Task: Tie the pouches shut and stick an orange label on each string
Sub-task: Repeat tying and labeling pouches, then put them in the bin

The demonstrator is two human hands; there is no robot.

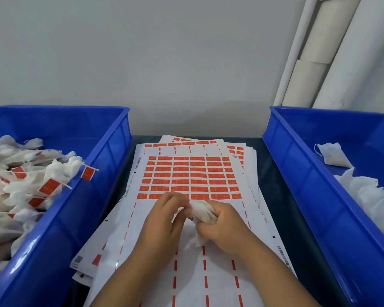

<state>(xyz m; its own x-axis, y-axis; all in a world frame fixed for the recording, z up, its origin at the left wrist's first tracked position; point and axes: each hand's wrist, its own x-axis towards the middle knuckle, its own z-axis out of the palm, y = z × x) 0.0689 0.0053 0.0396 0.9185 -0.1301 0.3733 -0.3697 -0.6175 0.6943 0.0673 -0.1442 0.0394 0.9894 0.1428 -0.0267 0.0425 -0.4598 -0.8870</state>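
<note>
Gripping a small white fabric pouch (203, 214), the right hand (222, 227) is curling its fingers around it. The left hand (164, 220) is pinching its top above the white sheet of orange labels (186, 176)

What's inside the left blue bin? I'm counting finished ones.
The left blue bin holds heaped white pouches, several showing orange labels. Lower layers are covered.

Dark bench (282, 196): blue bin (80, 196) left, blue bin (315, 185) right, stack of label sheets (186, 173) between, against the wall.
</note>
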